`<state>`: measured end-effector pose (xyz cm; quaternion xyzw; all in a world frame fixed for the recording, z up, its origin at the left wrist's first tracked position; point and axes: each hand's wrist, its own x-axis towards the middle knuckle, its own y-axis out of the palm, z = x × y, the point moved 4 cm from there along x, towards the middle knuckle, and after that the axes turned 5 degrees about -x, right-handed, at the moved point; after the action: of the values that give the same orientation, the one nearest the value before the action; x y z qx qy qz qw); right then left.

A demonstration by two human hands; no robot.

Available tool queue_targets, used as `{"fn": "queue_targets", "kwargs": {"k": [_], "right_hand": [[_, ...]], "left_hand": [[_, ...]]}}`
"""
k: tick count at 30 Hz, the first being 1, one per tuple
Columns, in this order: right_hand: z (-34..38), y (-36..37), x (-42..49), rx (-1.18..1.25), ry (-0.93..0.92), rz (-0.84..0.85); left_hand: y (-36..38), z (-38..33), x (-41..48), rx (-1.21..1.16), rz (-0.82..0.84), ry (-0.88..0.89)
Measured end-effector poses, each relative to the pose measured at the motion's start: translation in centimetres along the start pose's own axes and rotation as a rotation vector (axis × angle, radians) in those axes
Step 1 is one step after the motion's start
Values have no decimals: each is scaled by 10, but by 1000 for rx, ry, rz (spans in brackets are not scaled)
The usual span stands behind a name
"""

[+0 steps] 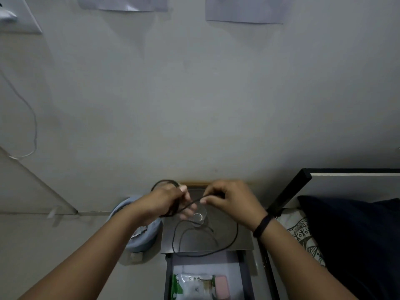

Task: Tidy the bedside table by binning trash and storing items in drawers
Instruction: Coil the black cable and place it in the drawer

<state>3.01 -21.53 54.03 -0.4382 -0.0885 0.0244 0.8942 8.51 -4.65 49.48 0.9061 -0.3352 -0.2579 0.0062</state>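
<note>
A long black cable point(229, 245) runs from both my hands down onto the grey bedside table top point(240, 241). My left hand point(166, 200) grips several coiled loops of it above the table's back left corner. My right hand point(229, 200) pinches a strand of the same cable between thumb and fingers, just right of the left hand. A clear glass point(199, 215) stands on the table below my hands. Below the table top, an open drawer point(171, 276) holds a green-and-white packet point(190, 284) and a pink item point(221, 286).
A pale blue bin point(142, 239) with crumpled trash inside stands on the floor left of the table. A bed with a dark pillow point(350, 234) and a black frame point(287, 191) lies to the right. The grey wall rises right behind the table.
</note>
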Motion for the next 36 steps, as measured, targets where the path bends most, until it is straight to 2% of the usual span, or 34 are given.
{"fn": "queue_targets", "kwargs": {"k": [3, 5, 7, 10, 14, 15, 17, 19, 21, 23, 25, 26, 28, 30, 31, 33, 36], "right_hand": [[-10, -15, 15, 193, 30, -55], [-19, -16, 23, 475, 108, -117], [-29, -7, 27, 638, 196, -146], [-46, 22, 22, 755, 327, -4], [-48, 62, 1, 953, 430, 353], [-46, 67, -4, 955, 425, 408], [-42, 72, -12, 947, 400, 489], [-38, 68, -17, 977, 374, 546], [-32, 59, -19, 1049, 369, 582], [-27, 47, -17, 1128, 388, 600], [-25, 39, -11, 1181, 389, 620], [-24, 35, -8, 1183, 388, 624], [-27, 31, -2, 1109, 403, 588], [-32, 27, 5, 976, 427, 494], [-36, 25, 8, 928, 440, 444], [-44, 20, 16, 871, 472, 341], [-54, 17, 23, 810, 502, 211]], "left_hand": [[25, 2, -19, -66, 317, -111], [36, -1, -26, -405, 530, -97], [45, -11, -28, -737, 751, -34], [50, -32, -28, -1003, 901, 127], [26, -54, -27, -1156, 731, 391], [18, -58, -24, -1156, 621, 439], [-1, -60, -14, -1112, 246, 531], [-27, -57, -2, -1132, -33, 616], [-37, -54, 7, -955, -204, 624], [-41, -46, 15, -611, -337, 542], [-38, -36, 18, -249, -389, 476], [-32, -31, 18, -71, -347, 451], [-17, -10, 22, 219, -147, 348], [2, 6, 17, 363, 87, 240], [11, 14, 12, 355, 179, 182], [27, 22, 2, 148, 336, 78], [44, 25, -14, -381, 576, -29]]}}
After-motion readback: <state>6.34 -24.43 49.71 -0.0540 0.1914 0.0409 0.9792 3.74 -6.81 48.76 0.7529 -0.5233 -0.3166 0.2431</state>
